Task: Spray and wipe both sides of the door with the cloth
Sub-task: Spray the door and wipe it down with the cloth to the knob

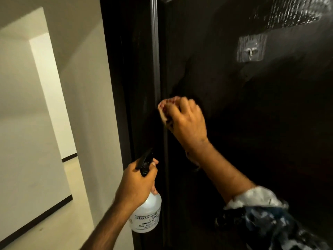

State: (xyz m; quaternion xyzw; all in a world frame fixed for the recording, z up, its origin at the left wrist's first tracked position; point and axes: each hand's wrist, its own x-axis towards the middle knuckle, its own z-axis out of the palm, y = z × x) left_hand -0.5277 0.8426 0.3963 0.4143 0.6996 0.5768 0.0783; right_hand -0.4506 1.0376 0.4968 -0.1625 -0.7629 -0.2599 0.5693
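Observation:
The dark brown door (252, 123) fills the right half of the head view. My right hand (185, 121) is closed on a small pale cloth (163, 112) with red marks, pressed against the door near its left edge. Lower down, my left hand (138, 181) grips the neck of a clear spray bottle (146, 213) with a black trigger head and a printed label, held beside the door edge. Wet spray streaks (292, 13) glisten on the door at the top right.
A clear adhesive hook (251, 49) is stuck on the door above my right hand. The dark door frame (126, 78) stands left of the door. Beyond it are cream walls (27, 105) with a dark skirting (36, 221) and a corridor opening.

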